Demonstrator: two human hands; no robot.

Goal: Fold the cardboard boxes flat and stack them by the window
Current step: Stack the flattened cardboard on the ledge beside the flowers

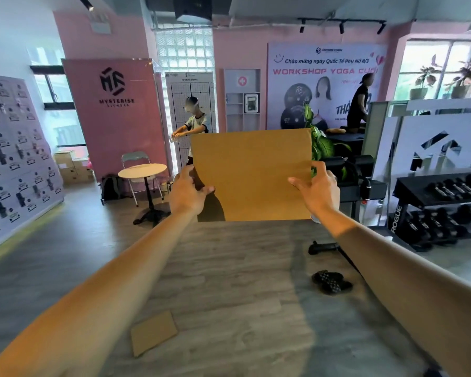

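The flattened cardboard box [252, 175] is held up in the air in the middle of the scene, at arm's length, upright and facing the camera. The left hand [186, 190] grips its left edge and the right hand [320, 190] grips its right edge, thumbs on the near face, the hands well apart.

I judge the sheet to be light and fairly stiff, but it may bend or catch air when carried, so holding both side edges near the middle height seems a good grip. The surface looks smooth and a little slippery.

On the floor [229, 268], near and left, lies a small cardboard piece [153, 331]. To the right are black slippers [331, 281] and a black strap [325, 247]. These could trip the feet. A round table [142, 170] with a folding chair [135, 159] stands far left, and more boxes [68, 165] are by the left window [57, 88].
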